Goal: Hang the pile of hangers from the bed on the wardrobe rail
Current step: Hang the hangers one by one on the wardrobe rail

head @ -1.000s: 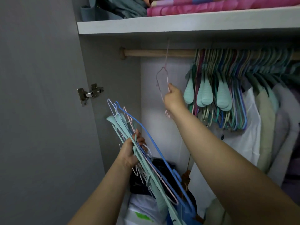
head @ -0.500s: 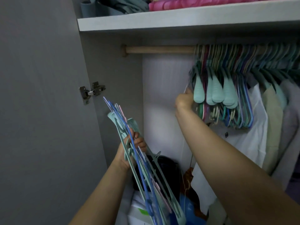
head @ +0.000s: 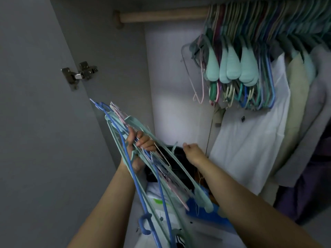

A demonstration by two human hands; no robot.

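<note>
grey door [head: 35, 122] on the far left, its metal hinge [head: 78, 73] at the frame. next right, left hand [head: 138, 146] clamped around the bundle [head: 146, 167] of blue, mint and pink hangers, fingers curled over the middle of the stack, hooks pointing up and left, shoulders trailing down toward the folded things on the wardrobe floor. bundle looks about as thick as a second ago, tilted a little flatter. right hand [head: 192, 152] has dropped: a second ago it was up under the rail [head: 164, 15] with a thin pink hanger, half a second ago pushing that one against the hung row, now it is low, just beside the bundle, carrying nothing, fingers loosely bent; whether a fingertip touches a hanger i cannot tell. pink hanger [head: 198, 81] now hangs at the left end of the hung row [head: 250, 59], slightly apart from the mint ones. bare rail shows to its left. shirts [head: 250, 133] hang further right. reading: one more hanger is delivered, right hand is coming back for the next. many remain in the left hand, so the task is well short of done. likely snag: hooks tangled in the stack.
</note>
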